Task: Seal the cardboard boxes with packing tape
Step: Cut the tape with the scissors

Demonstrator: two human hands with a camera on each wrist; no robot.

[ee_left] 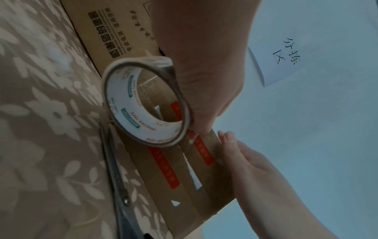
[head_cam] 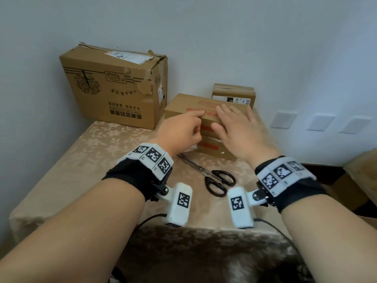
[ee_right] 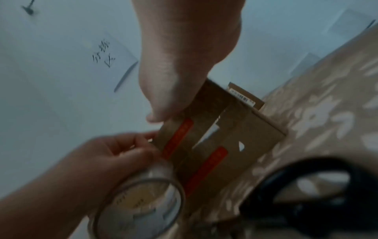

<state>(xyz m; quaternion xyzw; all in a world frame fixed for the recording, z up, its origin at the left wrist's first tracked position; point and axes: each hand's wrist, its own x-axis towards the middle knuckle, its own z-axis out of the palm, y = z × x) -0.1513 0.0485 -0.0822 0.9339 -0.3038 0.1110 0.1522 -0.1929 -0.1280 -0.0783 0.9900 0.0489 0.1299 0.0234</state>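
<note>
A: Nearest the camera, on the floral tablecloth (head_cam: 61,160), what's in front of the red-striped box (head_cam: 191,103)?

B: Scissors (head_cam: 212,177), black handles toward the person, blades pointing at the box's left front corner. Tips look just beside the box; touching or not, can't tell.

A: Left hand?

B: Left hand (head_cam: 179,129) is at the box's left front side, fingers curled round a tape roll (ee_left: 143,105), index finger stretched out onto the box top. Roll sits against the box's front face, clear in the left wrist view, hidden under the hand in the head view.

A: Right hand?

B: Right hand (head_cam: 238,129) lies flat on the box top, fingers straight and spread, holding nothing, pressing down. Thumb reaches over the front edge.

A: Box itself?

B: Brown cardboard, red stripes on the front face, red print on top. Front flaps show a gap with white visible between them. Whether any tape is stuck down, can't tell, too blurry.

A: Behind the box?

B: Small box (head_cam: 233,94) just behind its right rear, against the wall (head_cam: 204,27), white barcode label on front. Big box (head_cam: 114,86) behind and to the left, taller, black print upside down, torn tape and a shipping label on top. Close to the striped box; contact unclear.

A: Right of the box?

B: Three white wall plates (head_cam: 321,122) low on the wall, well apart from it.
</note>
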